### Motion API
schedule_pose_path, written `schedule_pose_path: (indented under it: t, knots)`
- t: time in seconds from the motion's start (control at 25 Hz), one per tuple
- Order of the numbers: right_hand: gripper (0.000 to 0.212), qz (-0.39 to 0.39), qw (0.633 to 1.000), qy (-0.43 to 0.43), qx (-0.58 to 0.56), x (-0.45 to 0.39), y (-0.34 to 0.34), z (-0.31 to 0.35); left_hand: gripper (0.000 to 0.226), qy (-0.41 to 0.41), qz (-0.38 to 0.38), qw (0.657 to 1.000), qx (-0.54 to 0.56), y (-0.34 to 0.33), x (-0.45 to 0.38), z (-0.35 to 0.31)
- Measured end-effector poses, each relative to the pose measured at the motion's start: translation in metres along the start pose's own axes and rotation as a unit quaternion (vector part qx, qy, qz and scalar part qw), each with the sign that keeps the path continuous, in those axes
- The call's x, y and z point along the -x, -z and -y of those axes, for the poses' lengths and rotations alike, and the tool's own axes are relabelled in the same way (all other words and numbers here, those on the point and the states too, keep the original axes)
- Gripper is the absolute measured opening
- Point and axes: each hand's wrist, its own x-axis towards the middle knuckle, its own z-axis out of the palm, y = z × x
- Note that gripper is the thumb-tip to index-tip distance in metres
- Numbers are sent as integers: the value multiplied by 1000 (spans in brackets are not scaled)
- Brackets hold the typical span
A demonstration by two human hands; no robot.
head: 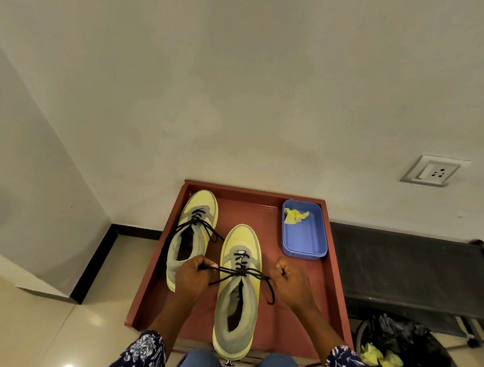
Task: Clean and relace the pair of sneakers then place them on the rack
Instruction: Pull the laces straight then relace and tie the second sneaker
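Two yellow and grey sneakers with black laces stand on a red-brown table (299, 294). The nearer sneaker (238, 293) points away from me at the table's middle. My left hand (192, 275) grips a loop of its black lace (241, 272) on the left side. My right hand (291, 282) pinches the other lace end on the right, and the lace runs taut between both hands across the top eyelets. The second sneaker (194, 231) lies at the back left, laced, its lace ends hanging loose.
A blue plastic tub (307, 238) with a crumpled yellow cloth (295, 215) sits at the table's back right. A black rack (405, 267) stands to the right against the wall. A black-lined bin (406, 355) with yellow scraps is below it.
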Motion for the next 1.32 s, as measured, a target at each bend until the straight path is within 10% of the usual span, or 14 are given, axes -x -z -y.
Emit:
schedule_pose_path:
  t: [0.56,0.92,1.32]
  knots:
    - [22,61,981,-15,181,9,-7,-9,14,24,-7,999,45,-2,0,8]
    - [26,138,978,-157,2,0,-11,6,28,116,241,941,206,17,2,-1]
    - [18,208,957,-194,-57,-7,-1,10,23,0,258,963,-80,10,-15,-3]
